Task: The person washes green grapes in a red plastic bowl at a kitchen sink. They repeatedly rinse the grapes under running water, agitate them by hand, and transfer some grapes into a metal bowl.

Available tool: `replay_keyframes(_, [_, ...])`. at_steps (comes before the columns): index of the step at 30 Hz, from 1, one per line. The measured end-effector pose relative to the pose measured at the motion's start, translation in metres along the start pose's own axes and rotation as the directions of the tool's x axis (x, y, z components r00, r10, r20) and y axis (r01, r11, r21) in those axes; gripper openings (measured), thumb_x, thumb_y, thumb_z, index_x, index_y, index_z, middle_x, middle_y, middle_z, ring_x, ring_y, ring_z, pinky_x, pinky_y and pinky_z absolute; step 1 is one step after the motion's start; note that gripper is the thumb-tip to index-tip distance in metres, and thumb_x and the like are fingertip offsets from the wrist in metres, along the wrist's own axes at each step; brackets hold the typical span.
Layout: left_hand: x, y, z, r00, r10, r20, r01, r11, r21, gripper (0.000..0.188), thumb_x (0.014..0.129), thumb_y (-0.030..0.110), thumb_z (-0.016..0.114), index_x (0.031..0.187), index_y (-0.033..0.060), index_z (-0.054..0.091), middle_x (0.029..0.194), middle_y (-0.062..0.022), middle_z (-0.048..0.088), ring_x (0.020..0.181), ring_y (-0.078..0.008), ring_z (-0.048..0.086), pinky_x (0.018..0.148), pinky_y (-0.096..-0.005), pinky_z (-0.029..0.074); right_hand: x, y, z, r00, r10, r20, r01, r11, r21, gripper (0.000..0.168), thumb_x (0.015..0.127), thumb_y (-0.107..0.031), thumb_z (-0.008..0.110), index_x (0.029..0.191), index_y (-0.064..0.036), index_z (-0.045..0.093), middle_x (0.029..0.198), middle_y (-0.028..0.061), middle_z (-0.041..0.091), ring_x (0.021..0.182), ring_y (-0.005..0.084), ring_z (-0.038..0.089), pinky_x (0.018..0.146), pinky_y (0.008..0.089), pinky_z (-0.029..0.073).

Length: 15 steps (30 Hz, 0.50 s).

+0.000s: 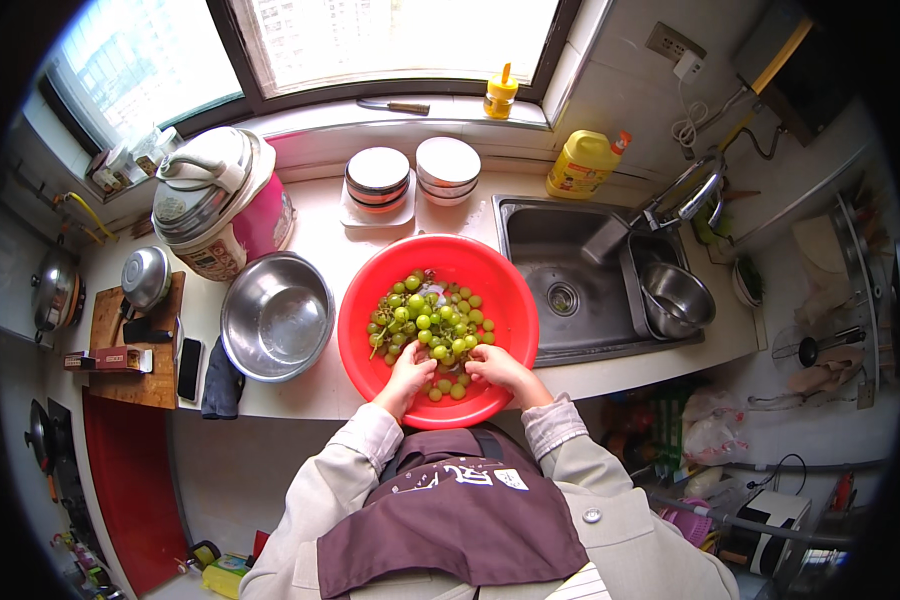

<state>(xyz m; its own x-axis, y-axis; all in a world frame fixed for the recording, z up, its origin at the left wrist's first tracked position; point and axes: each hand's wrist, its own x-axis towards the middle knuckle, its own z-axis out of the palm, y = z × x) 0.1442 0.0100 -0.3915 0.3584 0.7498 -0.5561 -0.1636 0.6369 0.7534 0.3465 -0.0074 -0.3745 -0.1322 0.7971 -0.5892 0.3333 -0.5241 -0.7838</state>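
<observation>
A red plastic basin [511,300] stands at the counter's front edge, right before me. Inside it, a bunch of green grapes [424,321] with stems sits above several loose grapes lying in the bottom. My left hand [408,376] reaches over the basin's near rim, its curled fingers on the near left side of the bunch. From the right comes my right hand [501,369], thumb and fingers bent together at the bunch's near right side. The bunch partly hides the fingertips of both hands.
A steel bowl [277,319] stands left of the basin, beside a dark cloth [223,381] and a phone [190,369]. To the right is the sink [529,225] with a steel pot [675,300]. Stacked bowls [448,161] and a pink pressure cooker [266,217] stand behind. A knife [394,106] lies on the windowsill.
</observation>
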Motion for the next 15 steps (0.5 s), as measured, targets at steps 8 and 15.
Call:
replay_keyframes(8, [0.005,-0.003,-0.002,0.989,-0.040,-0.141,0.030,0.997,-0.077,0.049,0.089,0.013,0.055,0.134,0.0077,0.035,0.123,-0.0086,0.051,0.109,-0.0204,0.050,0.087,-0.0338,0.043,-0.007,0.005,0.026,0.869,-0.436,-0.232,0.159,0.692,-0.704,0.007,0.083,-0.005,0.052,0.083,0.002,0.051,0.075,0.0228,0.061,0.072,0.0395,0.061,0.063,0.0482,0.047])
replay_keyframes(15, [0.000,0.007,-0.001,0.967,0.060,-0.249,-0.147,0.927,-0.345,0.055,0.092,0.026,0.052,0.139,0.0090,0.030,0.128,-0.0082,0.047,0.113,-0.0215,0.048,0.092,-0.0395,0.042,-0.028,-0.046,-0.022,0.978,0.117,0.171,-0.140,0.982,0.129,0.017,0.093,-0.010,0.048,0.084,0.002,0.056,0.063,0.0070,0.060,0.048,0.0148,0.058,0.044,0.0273,0.048])
